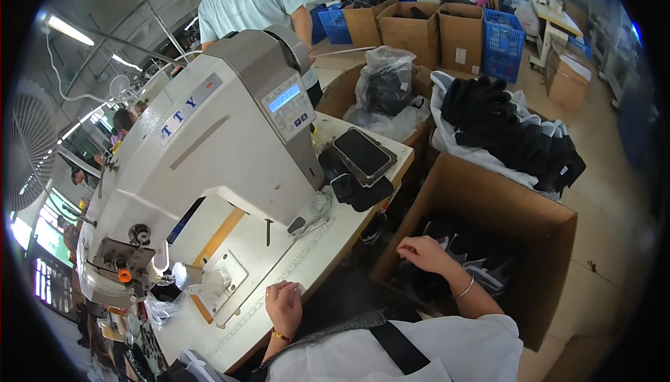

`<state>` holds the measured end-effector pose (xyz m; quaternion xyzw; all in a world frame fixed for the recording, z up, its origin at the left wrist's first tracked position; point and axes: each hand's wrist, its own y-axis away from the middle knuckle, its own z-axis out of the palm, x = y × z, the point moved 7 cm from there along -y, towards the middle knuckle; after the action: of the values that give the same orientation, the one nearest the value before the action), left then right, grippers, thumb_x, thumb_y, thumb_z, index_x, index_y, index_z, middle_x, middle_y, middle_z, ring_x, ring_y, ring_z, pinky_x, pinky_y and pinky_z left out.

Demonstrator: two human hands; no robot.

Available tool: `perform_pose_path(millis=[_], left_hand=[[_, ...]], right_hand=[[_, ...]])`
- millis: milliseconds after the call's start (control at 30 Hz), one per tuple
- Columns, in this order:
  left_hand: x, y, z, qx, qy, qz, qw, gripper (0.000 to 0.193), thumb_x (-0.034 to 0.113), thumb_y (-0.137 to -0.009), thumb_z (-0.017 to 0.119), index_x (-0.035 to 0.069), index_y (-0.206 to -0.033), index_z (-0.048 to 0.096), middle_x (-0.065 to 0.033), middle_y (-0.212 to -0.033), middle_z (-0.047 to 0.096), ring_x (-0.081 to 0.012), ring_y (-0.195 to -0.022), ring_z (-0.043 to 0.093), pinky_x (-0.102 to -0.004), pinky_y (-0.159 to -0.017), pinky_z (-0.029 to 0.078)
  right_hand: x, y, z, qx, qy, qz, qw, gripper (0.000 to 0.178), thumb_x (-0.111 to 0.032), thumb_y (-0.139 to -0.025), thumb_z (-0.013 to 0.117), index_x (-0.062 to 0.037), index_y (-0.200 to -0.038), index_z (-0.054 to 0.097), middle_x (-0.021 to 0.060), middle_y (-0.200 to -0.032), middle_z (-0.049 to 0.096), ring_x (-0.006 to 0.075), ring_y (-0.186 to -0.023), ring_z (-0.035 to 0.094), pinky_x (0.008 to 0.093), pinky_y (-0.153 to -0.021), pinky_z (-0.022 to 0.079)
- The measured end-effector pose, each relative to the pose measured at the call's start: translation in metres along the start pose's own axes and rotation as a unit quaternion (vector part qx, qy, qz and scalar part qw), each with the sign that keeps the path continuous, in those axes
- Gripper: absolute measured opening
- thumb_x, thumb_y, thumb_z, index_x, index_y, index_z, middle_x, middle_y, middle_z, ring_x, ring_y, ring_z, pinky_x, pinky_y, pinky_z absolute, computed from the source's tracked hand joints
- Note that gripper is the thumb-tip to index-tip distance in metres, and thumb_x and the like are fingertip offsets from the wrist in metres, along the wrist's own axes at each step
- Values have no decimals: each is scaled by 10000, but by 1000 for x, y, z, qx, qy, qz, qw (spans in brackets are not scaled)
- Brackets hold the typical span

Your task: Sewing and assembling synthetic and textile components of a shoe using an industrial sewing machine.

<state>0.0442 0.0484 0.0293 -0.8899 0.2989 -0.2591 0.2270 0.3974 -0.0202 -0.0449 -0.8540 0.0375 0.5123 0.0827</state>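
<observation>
While left hand [284,306] was at sewing table [338,235] edge, fingers loosely curled, right hand [422,253] was over open cardboard box [495,193], fingers bent inward; couldn't tell whether either gripped anything. Dark and grey pieces [488,279] lay inside box. Sewing machine [209,131] stood on table.

The sewing machine [188,124] stands on the left part of the tabletop [269,281], with a fan [29,145] to its left and a person [257,5] behind it. A phone [363,153] lies right of the machine, toward the tabletop's far right corner; a coil of cord [321,203] sits between them. The left hand [283,305] is at the near edge. Right of the tabletop, an open box [551,277] holds fabric pieces [488,246], with the right hand [424,253] over its left side. Behind that box lies a fabric pile [502,124]; left of the pile, another box [338,93] holds a plastic bag [384,82]. Farther back, a crate [502,47] ends a row of boxes [408,36].
</observation>
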Motion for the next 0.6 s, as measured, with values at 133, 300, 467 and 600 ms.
perform_pose_path(millis=[133,300,467,600], left_hand=[[1,-1,0,-5,-5,1,1000,211,-5,-710,724,72,-904,692,-116,-934,636,-323,-879,603,-415,-765,496],[3,1,4,-4,-40,20,999,205,11,-714,730,74,-902,682,-116,-926,628,-324,-869,598,-420,-755,492],[3,2,6,-17,-49,11,999,333,35,-713,747,75,-1031,657,-110,-955,637,-331,-882,596,-430,-783,481],[27,-10,10,-120,-6,45,992,574,124,-713,802,69,-1240,580,-114,-1113,623,-336,-1039,576,-435,-894,465]], right_hand=[[2,5,41,-27,27,-16,999,145,-198,-898,623,-68,-928,678,115,-849,711,315,-797,691,400,-685,537],[-6,16,113,-73,50,-81,993,146,-232,-893,624,-103,-938,674,103,-903,700,328,-850,677,434,-712,542],[-33,20,160,-166,-12,-129,978,159,-245,-912,631,-109,-967,691,79,-922,707,298,-857,686,406,-724,547],[-64,-3,146,-155,-59,-193,967,143,-232,-923,624,-109,-955,688,78,-904,698,303,-834,679,403,-715,542]])
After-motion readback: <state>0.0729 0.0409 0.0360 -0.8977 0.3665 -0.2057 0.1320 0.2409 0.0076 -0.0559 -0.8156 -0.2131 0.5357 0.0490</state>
